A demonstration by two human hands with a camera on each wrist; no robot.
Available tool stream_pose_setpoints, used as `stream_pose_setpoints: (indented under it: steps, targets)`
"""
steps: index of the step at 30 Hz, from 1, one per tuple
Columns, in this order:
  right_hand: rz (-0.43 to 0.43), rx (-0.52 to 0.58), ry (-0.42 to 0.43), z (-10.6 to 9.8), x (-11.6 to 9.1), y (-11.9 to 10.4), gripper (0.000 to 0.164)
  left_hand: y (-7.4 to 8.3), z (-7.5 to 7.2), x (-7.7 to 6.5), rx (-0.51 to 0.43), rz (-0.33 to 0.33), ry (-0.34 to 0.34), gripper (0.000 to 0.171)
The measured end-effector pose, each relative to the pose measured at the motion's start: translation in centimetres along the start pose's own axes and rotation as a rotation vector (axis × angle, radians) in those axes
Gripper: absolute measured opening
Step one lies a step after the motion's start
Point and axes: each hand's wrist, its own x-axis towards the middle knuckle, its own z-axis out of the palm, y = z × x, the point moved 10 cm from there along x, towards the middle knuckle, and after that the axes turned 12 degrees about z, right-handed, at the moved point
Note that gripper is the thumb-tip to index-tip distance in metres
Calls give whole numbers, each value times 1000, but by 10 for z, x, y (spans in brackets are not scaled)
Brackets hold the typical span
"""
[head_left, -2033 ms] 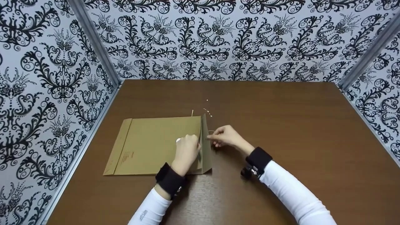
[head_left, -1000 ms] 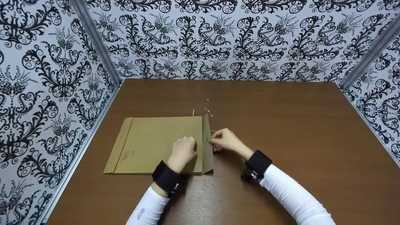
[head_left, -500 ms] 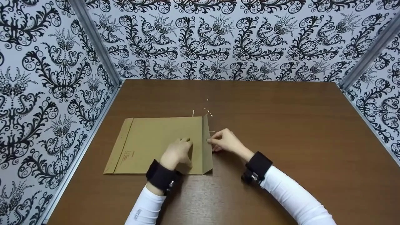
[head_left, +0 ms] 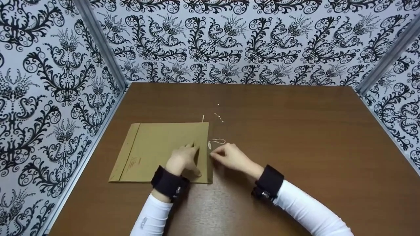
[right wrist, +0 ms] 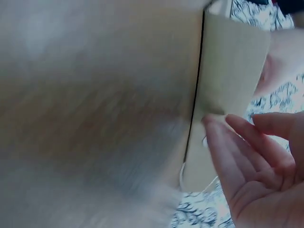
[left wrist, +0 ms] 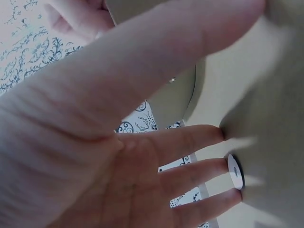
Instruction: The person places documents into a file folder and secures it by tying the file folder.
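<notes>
A brown string-tie paper envelope (head_left: 164, 136) lies flat on the table. My left hand (head_left: 183, 160) rests on it with spread fingers, pressing near the flap end. In the left wrist view, those fingertips touch the surface beside a white button disc (left wrist: 235, 172). The flap (right wrist: 232, 61) stands raised at the envelope's right end. My right hand (head_left: 233, 160) touches the flap's outer side with nearly straight fingers; its thumb looks apart from the flap in the right wrist view. Another white disc (head_left: 210, 145) with a looped string (head_left: 219, 141) shows on the flap's outer side.
The brown wooden table (head_left: 295, 131) extends to the right and behind the envelope. Small white scraps (head_left: 219, 117) lie beyond the flap. A short pale strand (head_left: 203, 118) sticks out behind the envelope. Patterned walls (head_left: 229, 42) border the table at the back and sides.
The flap has swung up toward the left, baring its disc and string. My right hand has shifted slightly left and nearer. My left hand has moved back from the flap and spread its fingers.
</notes>
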Motion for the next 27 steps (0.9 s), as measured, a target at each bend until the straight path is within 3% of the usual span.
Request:
stream_pose_setpoints:
  steps: [5,9,13,21,27]
  targets:
    - [-109,-238,30,14,-13,-19,23,0,-1,0,-30,13,3,108]
    - [-152,-474,26,28,-23,-28,31,-1,-1,0,-4,13,-13,111]
    - [-176,-613,16,39,-30,-32,35,-3,-2,0,4,22,-24,110]
    - [-140,-675,-50,51,-30,-28,43,-11,0,-3,-109,58,-44,93]
    - [-142,-712,-43,50,-32,-29,45,-8,-13,7,37,153,4,72]
